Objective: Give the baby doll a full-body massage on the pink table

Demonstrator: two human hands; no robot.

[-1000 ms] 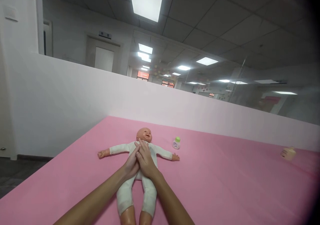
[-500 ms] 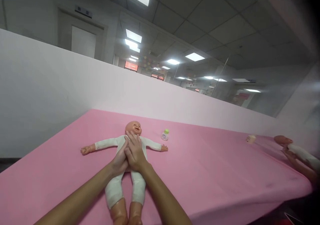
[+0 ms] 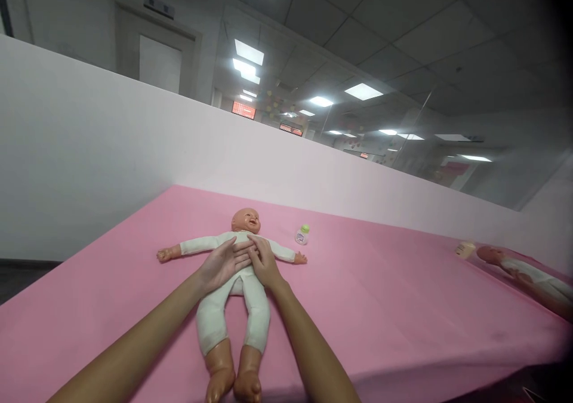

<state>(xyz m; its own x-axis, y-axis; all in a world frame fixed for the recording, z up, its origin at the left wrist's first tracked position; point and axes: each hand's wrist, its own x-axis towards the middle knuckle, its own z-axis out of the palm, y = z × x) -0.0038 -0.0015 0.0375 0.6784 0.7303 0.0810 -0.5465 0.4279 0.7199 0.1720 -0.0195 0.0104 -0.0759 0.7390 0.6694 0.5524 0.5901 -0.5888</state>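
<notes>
A baby doll [image 3: 250,283] with a white cloth body lies on its back, arms spread and head at the far end. My left hand [image 3: 222,264] is over its belly and chest, palm partly turned up and fingers stretched to the right. From the other side, my right hand [image 3: 264,261] meets it, fingers extended and slightly bent across the left fingertips. Neither hand grasps an object. The hands hide part of the doll's torso. Just past the doll's hand on the right stands a small clear bottle [image 3: 301,236] with a green cap.
Pink sheeting covers the table [image 3: 380,307]. A low white wall [image 3: 313,173] with glass above runs along its far side. Toward the right end are a pale yellow bottle [image 3: 464,249] and a second doll [image 3: 492,255], with a person's hand [image 3: 521,276] at it.
My hands have parted from their overlapped position on the upper chest and slid lower, the left one turning its palm up. At the far right, the other person's hand has moved down the second doll.
</notes>
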